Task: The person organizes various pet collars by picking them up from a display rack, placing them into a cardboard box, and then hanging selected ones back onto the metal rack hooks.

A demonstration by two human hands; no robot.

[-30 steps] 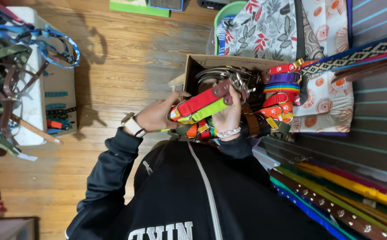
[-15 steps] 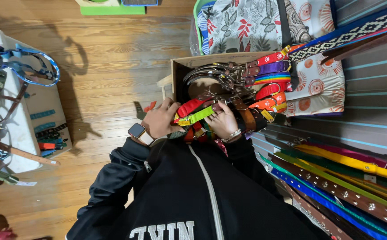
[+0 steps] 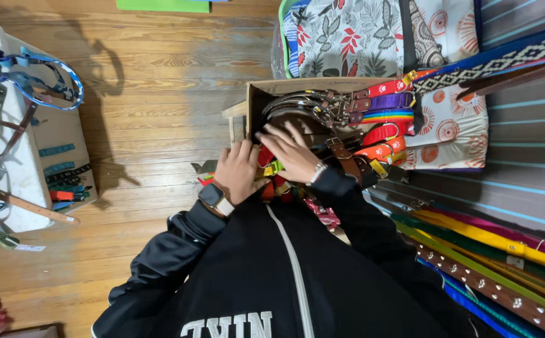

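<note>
My left hand point(image 3: 238, 172), with a smartwatch on its wrist, is closed around a bundle of red and green collars point(image 3: 271, 168) just in front of a cardboard box point(image 3: 254, 94). Fingers spread, my right hand point(image 3: 291, 150) lies flat on the dark brown collars and metal rings point(image 3: 310, 109) inside the box; it wears a bracelet. Red, purple, rainbow and orange collars point(image 3: 385, 116) hang over the box's right side. My black jacket fills the bottom of the view.
Patterned fabric bags point(image 3: 347, 37) stand behind the box. Long coloured and studded leashes point(image 3: 504, 263) hang along the slatted wall at right. A white table point(image 3: 16, 169) at left carries harnesses and straps. The floor is wooden planks, with a green item point(image 3: 163, 5) at the top edge.
The red and green bundle, held up in both hands before, has come down to the box. My right hand has let go and now rests flat on the collars inside.
</note>
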